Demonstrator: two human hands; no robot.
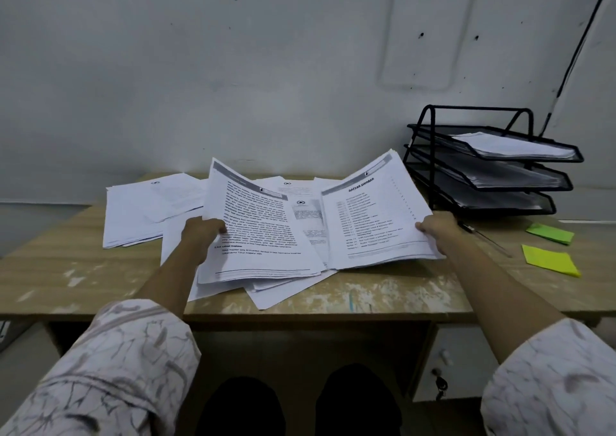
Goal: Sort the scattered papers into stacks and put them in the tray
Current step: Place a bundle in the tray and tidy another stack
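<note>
White printed papers lie scattered over the middle of a worn wooden desk (383, 294). My left hand (201, 235) grips the left edge of a sheet of dense text (260, 232), lifted and tilted. My right hand (436, 230) holds the right edge of a thin bundle headed by a list page (373, 215), also raised off the desk. More loose sheets (283, 289) lie under both. A separate pile (133, 212) rests at the left. A black three-tier mesh tray (433, 155) stands at the back right, with papers in each tier.
Two yellow-green sticky note pads (550, 259) lie on the desk right of the papers, below the tray. A dark pen (483, 237) lies beside my right hand. A grey wall rises behind the desk. A drawer with a key (441, 384) sits under the desk's right side.
</note>
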